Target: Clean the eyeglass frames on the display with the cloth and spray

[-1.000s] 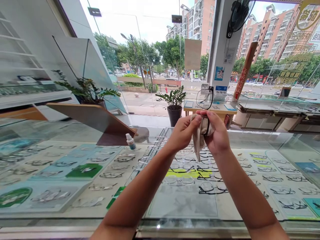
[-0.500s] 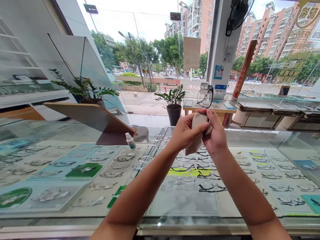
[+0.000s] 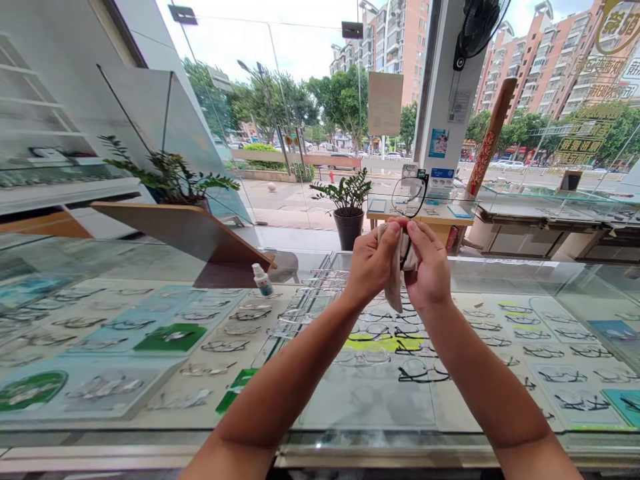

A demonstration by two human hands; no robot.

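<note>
Closest in, the front edge of a glass display counter [image 3: 350, 455] runs across the bottom of the view, and rows of spectacle frames [image 3: 423, 373] lie on coloured cards under its top. Both forearms reach out above that glass and meet over the middle of the counter. The left hand [image 3: 373, 261] has its fingers together, thumb and fingertips pinched on a pale cloth [image 3: 395, 297], whose loose end hangs down between the two wrists. The right hand [image 3: 429, 268] is curled closed just beside it, touching it, and grips a pair of black-rimmed glasses [image 3: 409, 197] through the same cloth. One lens stands up clear above the fingertips; the other seems to be wrapped in the cloth between the hands, though the fingers hide it. The glasses are held in the air, well clear of the counter top.

Further back on the glass, to the left, stands a small white bottle [image 3: 262, 281] beside a slanted wooden board [image 3: 185, 230]. Beyond it a potted plant [image 3: 348, 203] sits by the shop window, and a black fan [image 3: 477, 27] hangs high on the pillar to the right
</note>
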